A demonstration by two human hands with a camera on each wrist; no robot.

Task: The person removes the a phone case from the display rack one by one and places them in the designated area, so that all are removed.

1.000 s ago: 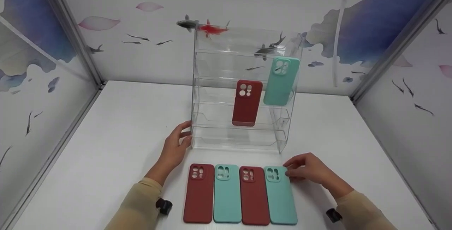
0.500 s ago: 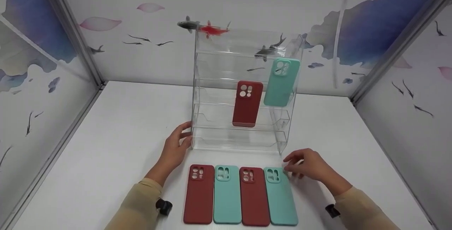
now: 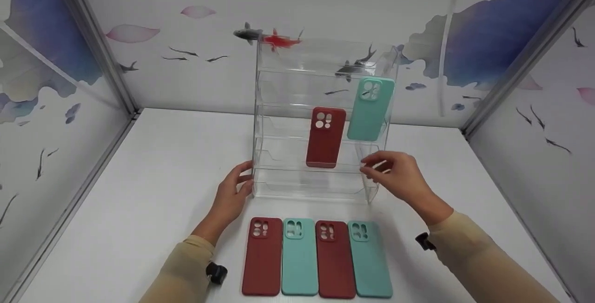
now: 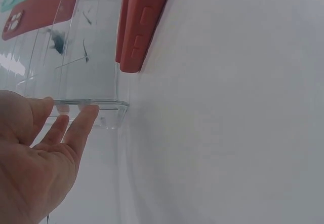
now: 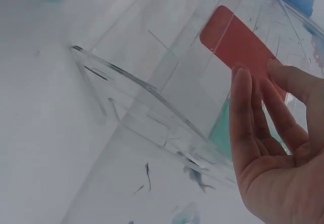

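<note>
A clear acrylic tiered display rack (image 3: 316, 187) stands mid-table. On it lean a red phone case (image 3: 325, 140) and, higher to the right, a teal phone case (image 3: 372, 112). My left hand (image 3: 232, 191) rests its fingertips against the rack's left side; the left wrist view shows the fingertips (image 4: 90, 113) at the panel. My right hand (image 3: 397, 175) is raised in front of the rack's lower right side. Its thumb and fingers are bent and apart, with nothing between them. In the right wrist view, those fingers overlap the red case (image 5: 230, 36).
In front of the rack, a row on the white table (image 3: 153, 177) alternates colours: red case (image 3: 261, 261), teal case (image 3: 300, 261), red case (image 3: 335, 261), teal case (image 3: 371, 266). Printed walls (image 3: 186, 80) enclose the table.
My right hand has left the top corner of the rightmost teal case and risen forward to the rack's right side. The left hand stays at the rack; the cases have not moved.
</note>
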